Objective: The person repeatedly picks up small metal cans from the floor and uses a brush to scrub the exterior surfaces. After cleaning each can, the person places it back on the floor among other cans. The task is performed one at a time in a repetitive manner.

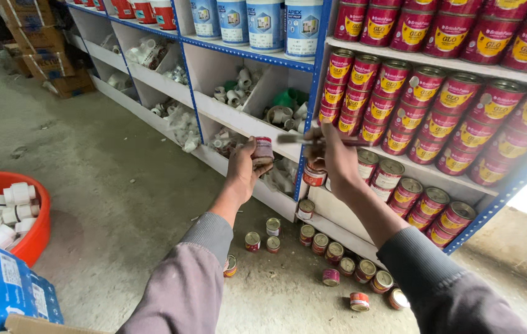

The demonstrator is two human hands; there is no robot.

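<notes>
The left hand (243, 173) is raised at chest height and closed around a small tin (263, 151), fingers wrapped on its side; the tin stands roughly upright, its long axis near vertical, lid end uppermost. The right hand (333, 156) is just beside it, to the right and at about the same height, closed on a thin brush (313, 140) whose handle lies nearly level, pointing left toward the tin. The brush's left end sits close above and to the right of the tin's top, not touching it as far as can be told. The right hand is therefore the nearer to the lid. Both hands are held in front of a blue-framed shelf rack (310, 93). To the right, the rack carries rows of red paint cans (424, 93) lying on their sides; to the left, white pipe fittings (239, 83) fill slanted bins. Below the hands, a scatter of small tins (331, 250) stands and lies on the bare concrete floor (121, 185). At far left, a red tub (36, 238) holds more white fittings, with a blue carton (16, 291) just beside it.
</notes>
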